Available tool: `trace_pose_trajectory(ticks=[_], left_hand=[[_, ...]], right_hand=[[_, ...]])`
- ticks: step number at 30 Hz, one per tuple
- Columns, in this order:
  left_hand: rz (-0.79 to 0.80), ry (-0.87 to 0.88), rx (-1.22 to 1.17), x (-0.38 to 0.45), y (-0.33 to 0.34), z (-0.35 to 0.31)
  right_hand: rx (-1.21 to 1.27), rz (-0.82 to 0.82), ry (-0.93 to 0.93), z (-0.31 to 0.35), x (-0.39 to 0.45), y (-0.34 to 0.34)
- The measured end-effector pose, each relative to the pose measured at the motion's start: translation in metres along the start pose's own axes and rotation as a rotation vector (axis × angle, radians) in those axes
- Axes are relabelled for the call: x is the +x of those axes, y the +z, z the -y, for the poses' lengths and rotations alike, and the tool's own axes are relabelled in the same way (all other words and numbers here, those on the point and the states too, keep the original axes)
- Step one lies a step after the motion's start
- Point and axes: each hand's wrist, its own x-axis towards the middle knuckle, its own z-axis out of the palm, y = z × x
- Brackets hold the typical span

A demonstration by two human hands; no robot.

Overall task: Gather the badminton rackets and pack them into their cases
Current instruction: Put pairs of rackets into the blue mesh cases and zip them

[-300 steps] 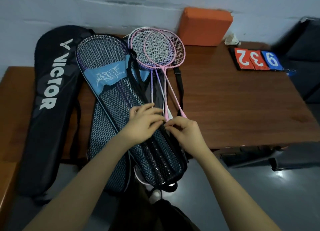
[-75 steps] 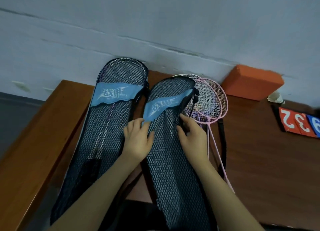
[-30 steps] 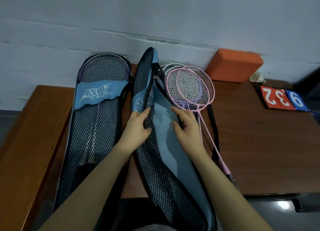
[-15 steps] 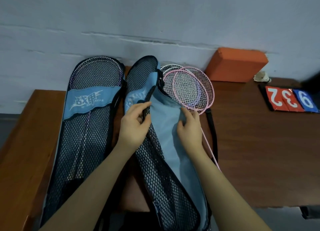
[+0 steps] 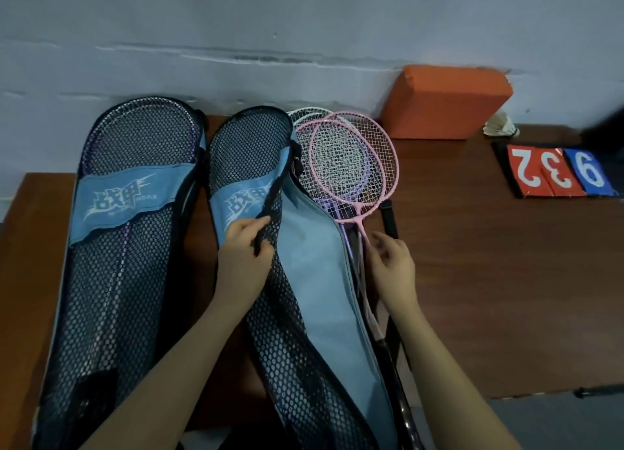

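**Open case between our hands, loose rackets at our right fingertips**

Nearest us, our left hand (image 5: 241,257) pinches the black mesh flap of the open case (image 5: 304,280) between thumb and curled fingers, holding it lifted off the pale blue lining. Just beyond those fingers, a blue band across the mesh carries stylised white Chinese characters, partly folded over and not fully readable. The case's long axis runs from our body out toward the wall, its rounded head end far from us.

Our right hand (image 5: 393,269) lies just right of the case's edge, fingers loosely spread and relaxed, their tips touching the thin shafts of the loose rackets (image 5: 351,165). We cannot tell whether any finger actually closes round a shaft. The shafts run past our fingers toward us along the case's right edge; the heads, pink, lilac and white, overlap beyond our fingertips, pointing at the wall.

Left of our left hand lies the second case (image 5: 128,247), parallel to the first, with a racket showing through its mesh and the same white characters on its blue band.

Far right of our right fingers, on the wooden table (image 5: 489,280), score cards (image 5: 557,174) show 2, 3 and 9, upside down to us. Beyond them sit a shuttlecock (image 5: 501,128) and an orange block (image 5: 445,101) against the wall.
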Motion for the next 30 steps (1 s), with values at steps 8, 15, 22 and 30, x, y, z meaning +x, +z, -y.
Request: trace_pose_trajectory(ticks=[8, 15, 22, 30], left_hand=[[0.018, -0.020, 0.067, 0.000, 0.007, -0.004], [0.027, 0.020, 0.072, -0.001, 0.021, -0.015], [0.031, -0.044, 0.058, -0.003, 0.028, -0.017], [-0.002, -0.055, 0.028, -0.008, 0.029, -0.016]], right_hand=[[-0.178, 0.132, 0.117, -0.019, 0.013, -0.002], [0.133, -0.044, -0.077, -0.010, 0.000, -0.002], [0.090, -0.045, -0.067, -0.009, -0.002, 0.004], [0.003, -0.053, 0.042, -0.013, 0.012, 0.018]])
